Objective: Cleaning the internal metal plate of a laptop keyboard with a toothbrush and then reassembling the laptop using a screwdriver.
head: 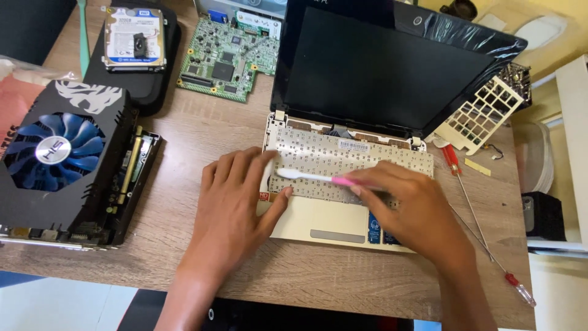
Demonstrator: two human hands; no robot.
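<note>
Right hand (411,208) fingers pinch pink-handled toothbrush (318,178), white head on keyless laptop keyboard bed (349,160). Left hand (236,196) fingers loosely spread, flat on laptop's (367,79) left edge.

I count one laptop (343,153), one toothbrush (312,178), two screwdrivers (456,168) (490,257), one graphics card (61,159), one hard drive (133,38), one green circuit board (226,58), one keyboard frame (481,116).

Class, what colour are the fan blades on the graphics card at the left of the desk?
Blue, on the graphics card's fan, seen in the head view.
</note>
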